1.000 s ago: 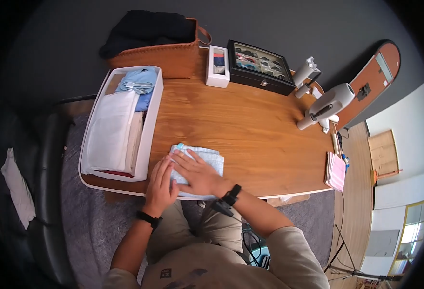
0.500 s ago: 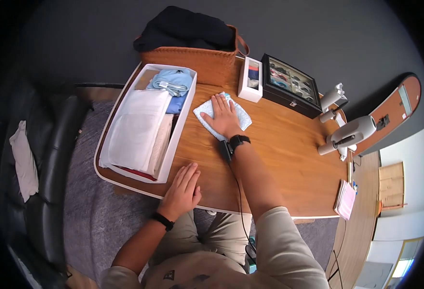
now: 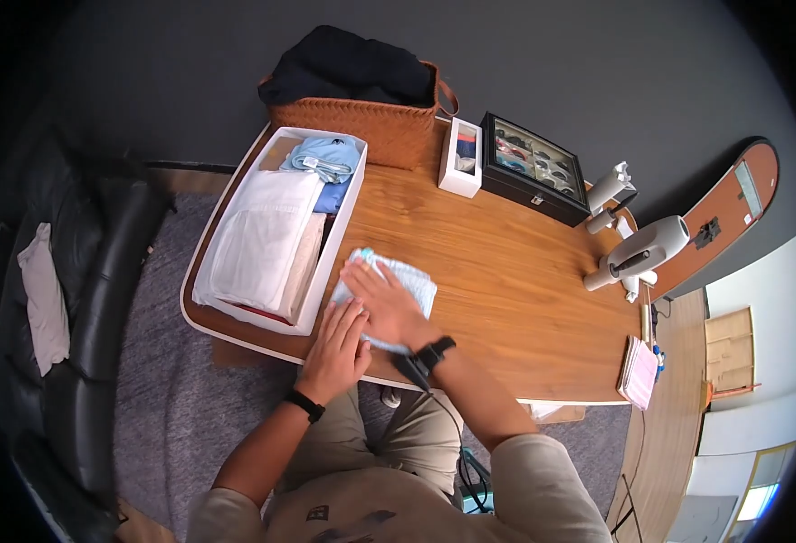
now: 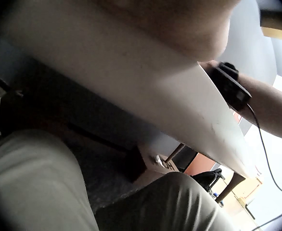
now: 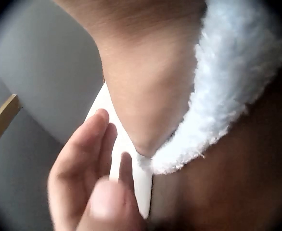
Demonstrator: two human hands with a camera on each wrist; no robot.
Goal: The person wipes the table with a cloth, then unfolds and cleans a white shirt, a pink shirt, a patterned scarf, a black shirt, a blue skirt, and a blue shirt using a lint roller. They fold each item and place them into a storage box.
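A fluffy light-blue cloth (image 3: 419, 282) lies on the wooden table (image 3: 515, 308) close to its near edge. My right hand (image 3: 385, 306) presses flat on it with straight fingers. A turquoise bit of the cloth shows past the fingertips. My left hand (image 3: 334, 351) rests at the cloth's near left side, fingers extended, its fingertips overlapping the right hand in the head view. In the right wrist view the cloth's thick pile (image 5: 232, 77) runs beside the right hand. The left wrist view mostly shows the table's pale edge (image 4: 131, 82) and trouser legs.
Left of the hands stands a long white box (image 3: 330, 271) of folded clothes. Behind are a woven brown basket (image 3: 362, 122) with dark cloth, a small white box (image 3: 460, 181) and a black glasses case (image 3: 543, 204). A grey appliance (image 3: 647, 244) and pink cloth (image 3: 638, 376) sit at right.
My right hand slid the cloth away toward the back of the table, then back toward the near edge beside my left hand. The head view shifted too.
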